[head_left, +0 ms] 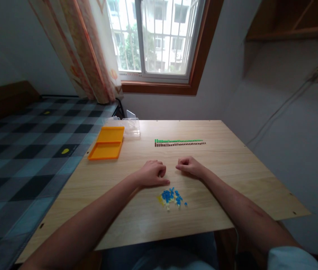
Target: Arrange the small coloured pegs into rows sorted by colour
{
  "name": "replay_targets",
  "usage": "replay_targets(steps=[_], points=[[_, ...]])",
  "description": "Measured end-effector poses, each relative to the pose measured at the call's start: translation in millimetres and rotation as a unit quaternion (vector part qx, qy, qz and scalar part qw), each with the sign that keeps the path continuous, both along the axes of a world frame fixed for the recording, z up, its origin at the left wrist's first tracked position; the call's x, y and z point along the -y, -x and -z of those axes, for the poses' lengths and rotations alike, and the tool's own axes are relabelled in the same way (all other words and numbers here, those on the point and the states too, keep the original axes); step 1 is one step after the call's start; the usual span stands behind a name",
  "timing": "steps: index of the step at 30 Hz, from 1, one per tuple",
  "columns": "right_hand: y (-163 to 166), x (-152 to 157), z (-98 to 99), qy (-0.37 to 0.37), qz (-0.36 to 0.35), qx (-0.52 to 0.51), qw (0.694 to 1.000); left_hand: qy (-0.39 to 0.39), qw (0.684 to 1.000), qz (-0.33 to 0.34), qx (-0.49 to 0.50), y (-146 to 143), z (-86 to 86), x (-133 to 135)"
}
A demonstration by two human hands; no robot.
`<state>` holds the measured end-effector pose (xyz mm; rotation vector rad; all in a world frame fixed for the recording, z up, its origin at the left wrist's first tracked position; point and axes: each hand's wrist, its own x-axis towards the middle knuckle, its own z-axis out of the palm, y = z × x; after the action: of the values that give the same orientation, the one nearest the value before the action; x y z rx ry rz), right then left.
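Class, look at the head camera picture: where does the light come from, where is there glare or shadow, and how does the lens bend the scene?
Head view: daylight enters through the window, which is bright and washed out; a soft sheen lies on the table near its front edge; faint shadows sit under the left hand and right hand; the wide lens bows the walls and table edges; the small blue pieces look soft.

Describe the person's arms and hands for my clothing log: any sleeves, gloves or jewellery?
Both forearms are bare. The left hand and right hand wear no gloves, and no rings or watch show. A pale, light-coloured sleeve edge appears only at the right upper arm, at the frame's bottom.
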<state>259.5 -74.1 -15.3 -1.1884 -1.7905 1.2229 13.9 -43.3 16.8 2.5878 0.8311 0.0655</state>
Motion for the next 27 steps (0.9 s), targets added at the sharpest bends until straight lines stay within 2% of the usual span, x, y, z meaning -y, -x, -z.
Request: replay_targets(steps=[4, 6, 9, 13, 19, 27], points=[[4.1, -8.4, -9.6, 0.163, -0.090, 0.027, 0.982, 0.002, 1.000, 0.009, 0.001, -0.3, 1.0, 4.7], [6.2, -11.5, -14.6, 0.182, -0.122, 0.044, 0.975, -0.009, 1.000, 0.010, -0.004, 0.0, 1.9, 5.5], [7.6, -10.1, -21.0, 0.139, -0.168, 0.091, 0.972, -0.035, 0.999, 0.008, -0.020, -0.3, 3.5, 9.4], [10.4, 3.8, -29.9, 0.074, -0.204, 0.208, 0.954, -0.058, 0.998, 0.011, -0.032, -0.9, 4.7, 14.9], [28.3, 21.7, -42.9, -0.002, -0.177, 0.354, 0.918, -0.025, 0.999, 0.039, -0.027, 4.2, 3.6, 8.2], [47.0, 30.1, -50.0, -0.037, -0.139, 0.431, 0.891, 0.045, 0.994, 0.095, -0.010, 13.2, -4.3, -4.0]])
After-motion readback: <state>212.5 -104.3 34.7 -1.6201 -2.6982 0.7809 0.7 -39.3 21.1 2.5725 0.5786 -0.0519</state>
